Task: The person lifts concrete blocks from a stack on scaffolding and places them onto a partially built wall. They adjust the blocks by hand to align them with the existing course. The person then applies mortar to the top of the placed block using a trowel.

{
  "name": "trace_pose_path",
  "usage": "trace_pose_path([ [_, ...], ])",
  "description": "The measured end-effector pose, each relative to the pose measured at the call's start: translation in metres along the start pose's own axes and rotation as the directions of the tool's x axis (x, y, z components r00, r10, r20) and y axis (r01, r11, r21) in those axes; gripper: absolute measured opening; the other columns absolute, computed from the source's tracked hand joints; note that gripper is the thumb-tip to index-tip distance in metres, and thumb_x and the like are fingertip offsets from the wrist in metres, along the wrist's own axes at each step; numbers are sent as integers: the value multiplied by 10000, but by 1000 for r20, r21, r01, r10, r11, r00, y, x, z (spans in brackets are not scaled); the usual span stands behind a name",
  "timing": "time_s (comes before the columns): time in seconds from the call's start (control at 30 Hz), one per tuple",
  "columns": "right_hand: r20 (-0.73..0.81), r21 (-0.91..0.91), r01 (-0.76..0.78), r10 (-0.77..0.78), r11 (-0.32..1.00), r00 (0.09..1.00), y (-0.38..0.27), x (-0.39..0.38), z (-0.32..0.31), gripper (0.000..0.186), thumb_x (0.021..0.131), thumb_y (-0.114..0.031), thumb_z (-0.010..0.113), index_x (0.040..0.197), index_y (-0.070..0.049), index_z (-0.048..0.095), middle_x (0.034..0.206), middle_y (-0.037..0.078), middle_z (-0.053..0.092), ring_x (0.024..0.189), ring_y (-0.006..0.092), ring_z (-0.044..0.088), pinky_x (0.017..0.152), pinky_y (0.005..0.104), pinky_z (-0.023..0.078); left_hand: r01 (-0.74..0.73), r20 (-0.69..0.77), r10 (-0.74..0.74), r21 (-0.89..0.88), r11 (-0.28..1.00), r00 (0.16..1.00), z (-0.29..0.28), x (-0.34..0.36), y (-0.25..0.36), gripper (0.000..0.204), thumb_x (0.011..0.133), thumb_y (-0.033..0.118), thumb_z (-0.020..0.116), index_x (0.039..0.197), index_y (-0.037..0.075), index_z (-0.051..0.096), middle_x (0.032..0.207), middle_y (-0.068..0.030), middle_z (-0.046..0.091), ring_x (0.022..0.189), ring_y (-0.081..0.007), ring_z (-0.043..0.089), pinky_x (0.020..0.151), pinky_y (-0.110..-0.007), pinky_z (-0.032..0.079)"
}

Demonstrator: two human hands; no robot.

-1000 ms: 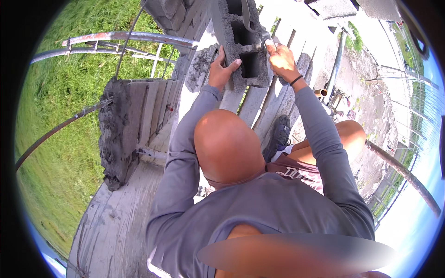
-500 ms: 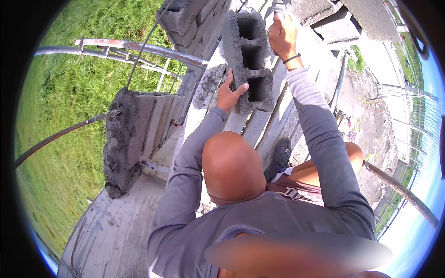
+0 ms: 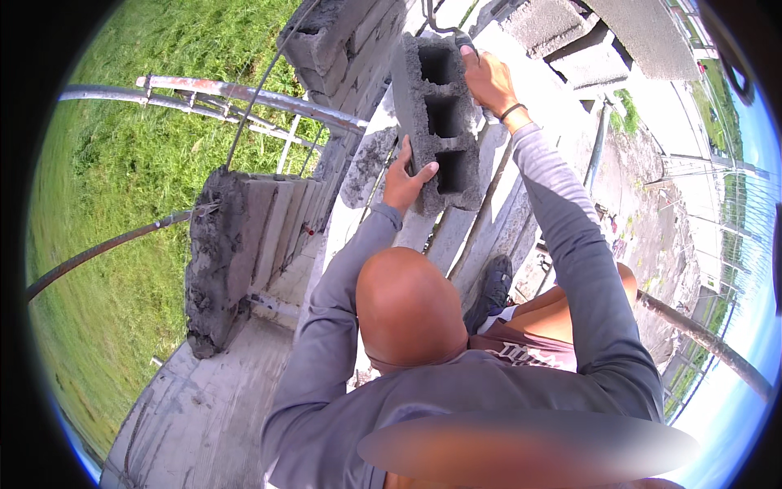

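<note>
A grey hollow concrete block with three openings rests tilted on pale planks in front of me. My left hand grips its near left end, thumb over the rim and fingers along the side. At the block's far right edge, my right hand is closed round the dark handle of a tool with a bent metal neck. This tool looks like a trowel, but its blade is hard to make out. The right fingers are partly hidden.
A block wall rises at the far left; another wall end with rough mortar stands nearer. Metal rods and a pipe frame cross above the grass. Several blocks lie at the far right. My shoe is on the planks.
My right hand has come nearer and slightly left, bringing the tool's handle to the block's far edge. Block and left hand appear slightly lower in the picture, with the left grip kept.
</note>
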State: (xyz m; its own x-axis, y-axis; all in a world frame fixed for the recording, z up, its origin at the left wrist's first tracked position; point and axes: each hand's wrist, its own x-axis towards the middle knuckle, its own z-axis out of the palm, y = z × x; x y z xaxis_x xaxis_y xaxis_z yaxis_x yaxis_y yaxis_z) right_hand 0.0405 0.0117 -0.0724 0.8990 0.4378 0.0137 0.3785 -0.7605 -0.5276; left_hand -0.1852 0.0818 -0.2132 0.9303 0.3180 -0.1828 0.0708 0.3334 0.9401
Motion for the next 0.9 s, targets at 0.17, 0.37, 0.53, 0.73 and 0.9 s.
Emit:
trace_pose_path([
  [0.17, -299, -209, 60, -122, 976, 946, 23, -16, 19, 614, 1057, -488, 425, 902, 67, 635, 677, 257, 655, 664, 404, 686, 734, 480, 540, 28, 2, -28, 6, 1000, 1000, -1, -2, -1, 1003, 869, 233, 794, 1570, -106, 162, 1512, -226, 465, 1367, -229, 483, 1154, -329, 337],
  [0.37, -230, 57, 108, -93, 992, 969, 30, -20, 8, 555, 1071, -448, 402, 958, 30, 661, 719, 209, 681, 660, 355, 702, 703, 481, 543, 8, -1, -8, 6, 1000, 1000, -1, 1, -2, 999, 869, 226, 792, 1569, -109, 162, 1478, -228, 505, 1340, -240, 513, 1144, -331, 350],
  [0.53, 338, -47, -222, 225, 974, 914, 8, -15, -11, 499, 1065, -419, 422, 1101, 47, 597, 948, 311, 671, 948, 529, 631, 879, 569, 490, 24, 11, -24, -22, 999, 1000, -1, 0, -2, 989, 872, 233, 788, 1566, -109, 173, 1448, -239, 533, 1323, -244, 530, 1129, -330, 371],
  [0.73, -285, -56, 233, -239, 971, 928, 15, -16, 5, 586, 1052, -475, 387, 1103, 57, 627, 952, 305, 678, 928, 520, 635, 869, 556, 501, 5, -13, -4, 74, 997, 1000, -3, 4, -8, 1003, 859, 258, 802, 1566, -103, 190, 1429, -235, 549, 1309, -237, 537, 1123, -328, 381],
  [0.9, -179, -119, 122, -142, 985, 973, 18, -3, 9, 522, 1061, -438, 429, 938, 34, 614, 725, 258, 639, 799, 485, 635, 790, 562, 480, 28, -7, -28, 23, 999, 1000, -4, 3, -8, 1000, 853, 286, 805, 1564, -94, 214, 1432, -255, 550, 1329, -256, 533, 1128, -339, 381],
])
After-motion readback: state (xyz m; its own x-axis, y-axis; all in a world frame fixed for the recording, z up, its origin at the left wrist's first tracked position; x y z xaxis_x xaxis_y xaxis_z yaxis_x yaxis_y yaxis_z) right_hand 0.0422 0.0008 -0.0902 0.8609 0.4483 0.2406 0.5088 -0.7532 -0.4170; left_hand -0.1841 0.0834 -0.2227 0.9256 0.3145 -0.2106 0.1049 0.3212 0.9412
